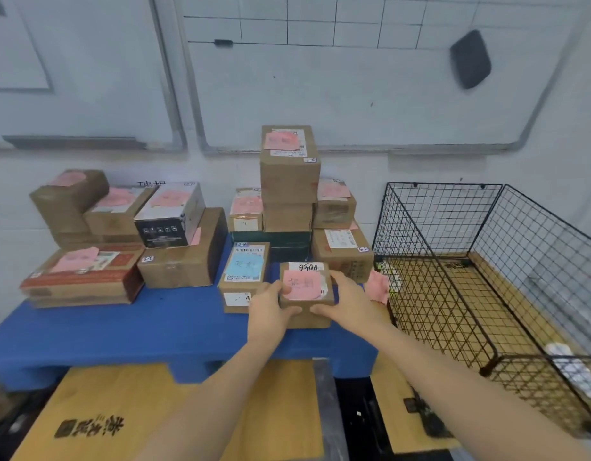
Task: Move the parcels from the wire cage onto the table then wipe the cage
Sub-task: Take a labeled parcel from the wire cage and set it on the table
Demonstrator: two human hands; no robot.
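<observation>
Left hand and right hand both grasp a small brown cardboard parcel with a pink label, fingers curled round its sides, at the front of the blue plastic counter; can't tell if it's down yet. Black wire cage right of the right hand looks parcel-free. Risks: tall stack of brown boxes just behind the hands, so a nudge on set-down could topple it. Blue-labelled brown box beside the left hand makes the slot tight.
</observation>
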